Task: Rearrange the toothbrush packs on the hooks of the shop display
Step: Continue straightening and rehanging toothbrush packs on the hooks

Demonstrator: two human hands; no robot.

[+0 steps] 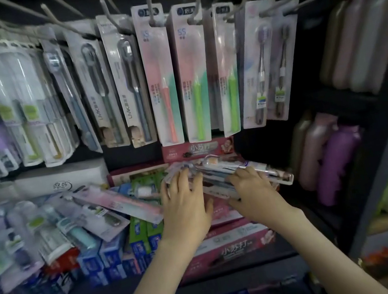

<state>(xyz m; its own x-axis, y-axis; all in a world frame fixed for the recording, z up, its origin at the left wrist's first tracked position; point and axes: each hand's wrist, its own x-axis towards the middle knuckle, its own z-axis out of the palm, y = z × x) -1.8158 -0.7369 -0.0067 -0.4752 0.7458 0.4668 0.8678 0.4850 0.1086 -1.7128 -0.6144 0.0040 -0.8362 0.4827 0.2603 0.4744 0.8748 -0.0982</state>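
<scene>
A small stack of clear toothbrush packs (219, 168) lies on the toothpaste boxes of the shelf, below the hooks. My left hand (184, 200) rests on its left end with the fingers spread and straight. My right hand (253, 183) grips the right part of the stack, fingers curled over its near edge. Above, toothbrush packs hang in a row from metal hooks (151, 12): pink-and-green packs (160, 75) in the middle, grey packs (105, 84) to the left, a twin pack (268, 62) to the right. Several upper hooks are bare.
Loose toothbrush packs (117, 203) lie slanted over blue and green toothpaste boxes (111, 255) on the left of the shelf. Pink toothpaste boxes (235, 245) sit under my hands. Purple and pink bottles (331, 162) stand in the right compartment beyond a dark upright.
</scene>
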